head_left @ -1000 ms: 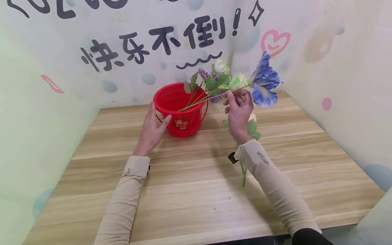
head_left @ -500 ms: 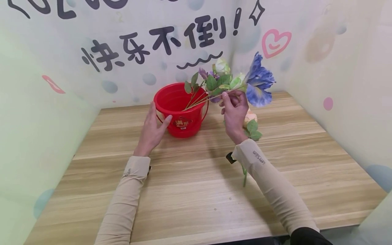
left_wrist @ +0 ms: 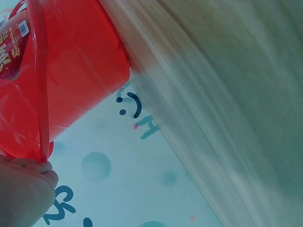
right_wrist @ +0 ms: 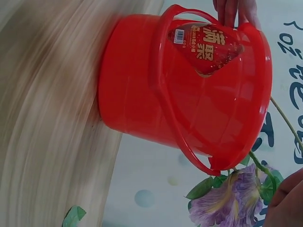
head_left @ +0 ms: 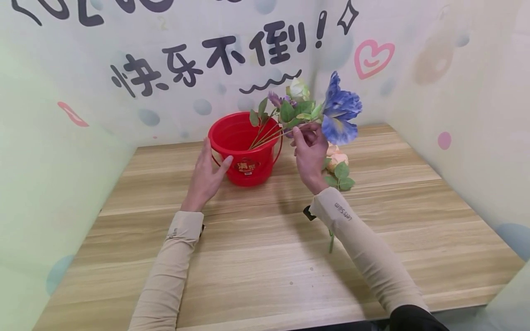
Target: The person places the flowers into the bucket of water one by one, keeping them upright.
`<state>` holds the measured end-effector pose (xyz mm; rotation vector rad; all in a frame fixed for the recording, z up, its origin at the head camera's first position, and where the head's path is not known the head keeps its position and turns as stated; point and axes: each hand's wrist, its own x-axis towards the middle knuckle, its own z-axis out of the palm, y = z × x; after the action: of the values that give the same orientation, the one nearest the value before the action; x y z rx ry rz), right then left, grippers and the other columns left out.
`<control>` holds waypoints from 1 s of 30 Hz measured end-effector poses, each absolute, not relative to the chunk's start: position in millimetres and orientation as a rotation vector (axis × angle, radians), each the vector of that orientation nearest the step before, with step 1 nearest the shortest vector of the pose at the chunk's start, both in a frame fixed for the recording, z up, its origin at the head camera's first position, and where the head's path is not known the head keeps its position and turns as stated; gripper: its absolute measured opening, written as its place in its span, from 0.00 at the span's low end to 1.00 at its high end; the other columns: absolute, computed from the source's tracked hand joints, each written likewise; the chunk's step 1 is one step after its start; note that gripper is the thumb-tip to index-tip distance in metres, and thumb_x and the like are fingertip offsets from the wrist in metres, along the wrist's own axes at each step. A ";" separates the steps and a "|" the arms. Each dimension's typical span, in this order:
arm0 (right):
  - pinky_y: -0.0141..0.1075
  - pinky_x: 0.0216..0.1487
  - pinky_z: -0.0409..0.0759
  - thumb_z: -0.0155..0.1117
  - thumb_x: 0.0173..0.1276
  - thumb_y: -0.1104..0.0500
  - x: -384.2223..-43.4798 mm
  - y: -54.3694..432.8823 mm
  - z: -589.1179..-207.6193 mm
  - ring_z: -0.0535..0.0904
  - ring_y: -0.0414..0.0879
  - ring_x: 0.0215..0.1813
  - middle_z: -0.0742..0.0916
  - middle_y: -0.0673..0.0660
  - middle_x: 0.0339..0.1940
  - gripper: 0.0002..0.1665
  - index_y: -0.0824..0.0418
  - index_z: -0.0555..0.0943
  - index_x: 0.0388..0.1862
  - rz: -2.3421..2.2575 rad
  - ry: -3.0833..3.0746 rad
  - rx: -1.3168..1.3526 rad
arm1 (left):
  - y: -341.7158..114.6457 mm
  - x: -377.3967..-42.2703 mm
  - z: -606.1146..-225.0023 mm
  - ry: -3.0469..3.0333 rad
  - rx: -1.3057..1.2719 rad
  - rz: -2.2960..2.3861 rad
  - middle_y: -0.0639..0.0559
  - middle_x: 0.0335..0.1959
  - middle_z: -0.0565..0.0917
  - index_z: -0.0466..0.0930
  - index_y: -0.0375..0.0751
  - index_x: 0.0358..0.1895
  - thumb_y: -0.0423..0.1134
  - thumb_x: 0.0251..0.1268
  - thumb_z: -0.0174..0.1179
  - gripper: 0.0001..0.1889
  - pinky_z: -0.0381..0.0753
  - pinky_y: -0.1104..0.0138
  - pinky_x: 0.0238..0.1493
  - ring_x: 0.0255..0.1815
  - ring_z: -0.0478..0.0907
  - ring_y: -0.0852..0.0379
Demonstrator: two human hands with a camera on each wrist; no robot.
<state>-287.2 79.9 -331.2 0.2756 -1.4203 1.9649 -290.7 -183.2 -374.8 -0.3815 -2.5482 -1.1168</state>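
Observation:
A red bucket (head_left: pixel 265 166) with a thin handle stands upright on the table. My left hand (head_left: pixel 204 177) presses its left side near the rim, fingers and thumb fairly straight; the left wrist view shows the fingertips by the handle's joint. Right of the bucket, my right hand (head_left: pixel 309 158) pinches the thin stem of a blue flower (head_left: pixel 341 115) between thumb and fingers. That stem slants leftward over the bucket's rim. Several stems lean in the bucket, bearing a cream-white rose (head_left: pixel 298 89), a purple flower (right_wrist: pixel 227 198) and green leaves, partly hidden behind the right hand and blue flower.
A peach flower (head_left: pixel 338 160) with green leaves lies on the wooden table (head_left: pixel 248 257), its stem partly under my right forearm. Printed walls (head_left: pixel 198 27) enclose the table at the back and both sides.
My right hand has moved left with the blue flower, nearer the bucket. More of the peach flower shows now. The left hand and bucket have stayed still.

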 end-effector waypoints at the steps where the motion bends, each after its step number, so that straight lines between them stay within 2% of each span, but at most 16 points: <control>1: 0.28 0.19 0.71 0.65 0.74 0.67 -287.5 79.6 -331.5 0.80 0.45 0.25 0.89 0.67 0.33 0.09 0.55 0.77 0.37 1.964 -1.425 0.280 | -183.1 -291.0 -374.9 -2.548 -0.383 -1.116 0.51 0.86 0.44 0.35 0.48 0.86 0.68 0.73 0.53 0.52 0.60 0.43 0.76 0.84 0.44 0.46; 2: 0.28 0.19 0.71 0.65 0.74 0.67 -287.6 79.4 -332.0 0.80 0.44 0.25 0.89 0.66 0.33 0.09 0.56 0.77 0.37 1.961 -1.433 0.283 | -182.9 -291.1 -374.9 -2.549 -0.384 -1.117 0.51 0.86 0.44 0.34 0.48 0.86 0.68 0.73 0.53 0.52 0.60 0.43 0.76 0.84 0.44 0.46; 6: 0.28 0.19 0.71 0.65 0.74 0.67 -289.3 77.9 -333.8 0.79 0.44 0.25 0.90 0.54 0.31 0.08 0.57 0.77 0.37 1.983 -1.439 0.285 | -182.7 -290.9 -374.9 -2.553 -0.376 -1.121 0.50 0.86 0.43 0.34 0.49 0.86 0.68 0.73 0.53 0.52 0.61 0.43 0.75 0.84 0.43 0.46; 9: 0.28 0.19 0.71 0.65 0.74 0.67 -290.5 76.5 -335.6 0.79 0.45 0.25 0.89 0.52 0.30 0.08 0.58 0.76 0.36 2.003 -1.443 0.275 | -182.6 -290.5 -375.0 -2.556 -0.366 -1.125 0.50 0.86 0.43 0.33 0.50 0.86 0.68 0.73 0.53 0.52 0.62 0.43 0.75 0.84 0.43 0.47; 17: 0.28 0.20 0.70 0.65 0.74 0.67 -292.0 72.5 -338.5 0.78 0.43 0.24 0.87 0.58 0.30 0.07 0.58 0.77 0.37 1.994 -1.494 0.253 | -182.7 -291.2 -375.4 -2.556 -0.370 -1.132 0.51 0.86 0.43 0.33 0.51 0.86 0.68 0.72 0.53 0.52 0.62 0.42 0.75 0.84 0.43 0.46; 24: 0.28 0.22 0.70 0.64 0.74 0.69 -294.7 67.6 -341.3 0.77 0.42 0.23 0.86 0.76 0.36 0.08 0.59 0.77 0.36 1.964 -1.531 0.273 | -183.0 -291.1 -375.8 -2.554 -0.373 -1.117 0.51 0.86 0.43 0.34 0.49 0.86 0.69 0.72 0.52 0.52 0.60 0.43 0.76 0.84 0.44 0.47; 27: 0.27 0.25 0.72 0.64 0.74 0.68 -295.5 66.5 -342.4 0.77 0.39 0.23 0.85 0.78 0.37 0.07 0.60 0.77 0.37 1.962 -1.551 0.273 | -183.2 -291.4 -375.6 -2.554 -0.373 -1.119 0.52 0.86 0.43 0.34 0.49 0.86 0.70 0.72 0.52 0.52 0.59 0.43 0.76 0.84 0.43 0.47; 30: 0.28 0.26 0.73 0.64 0.74 0.68 -296.3 66.1 -343.5 0.78 0.40 0.25 0.85 0.78 0.38 0.06 0.61 0.77 0.38 1.956 -1.561 0.275 | -183.4 -291.4 -375.1 -2.555 -0.373 -1.122 0.52 0.86 0.43 0.34 0.49 0.86 0.69 0.72 0.52 0.52 0.60 0.43 0.76 0.84 0.43 0.47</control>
<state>-296.3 66.1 -343.5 0.2754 -1.5609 1.9562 -291.4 -183.4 -375.1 -0.3727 -2.5548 -1.1217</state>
